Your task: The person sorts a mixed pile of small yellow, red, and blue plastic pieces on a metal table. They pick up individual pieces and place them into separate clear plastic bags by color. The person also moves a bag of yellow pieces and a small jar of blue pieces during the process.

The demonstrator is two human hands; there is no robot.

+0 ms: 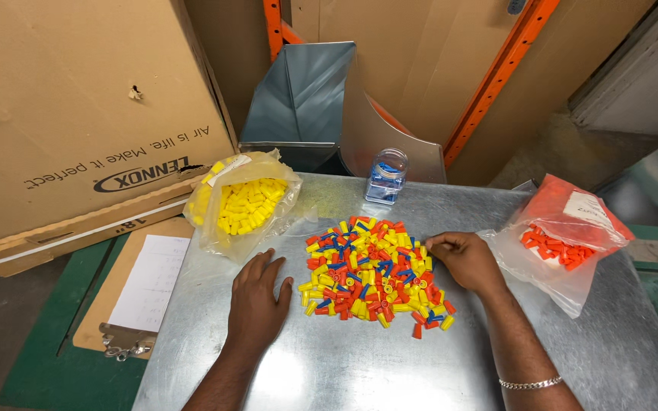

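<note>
Your left hand [257, 301] lies flat on the metal table [344, 365], palm down and fingers spread wide, holding nothing; its fingertips stop just left of the mixed pile of wire connectors [373, 274]. That pile sits in the middle of the table, a loose heap of yellow, orange and blue caps, with a few strays trailing off at its near right edge.

Your right hand [462, 259] rests at the right edge of the pile, fingers curled in narrow and the tips pinched together on the caps there. You cannot tell from this view whether a cap is actually caught between them. A silver bracelet [531, 383] circles your right wrist, low in the view.

To the far left of the pile a clear bag of yellow connectors [245, 204] slumps open on the table corner, just beyond your left hand. To the right, a clear bag of orange connectors [565, 240] lies beside your right hand, near it but apart. At the far edge of the table, behind the pile, stands a small clear jar of blue connectors [386, 176].

Left of the table a clipboard [135, 293] with a sheet of paper lies on a green surface, and a big cardboard box [78, 106] leans behind it. Bent sheet-metal ducting [306, 99] stands beyond the jar
</note>
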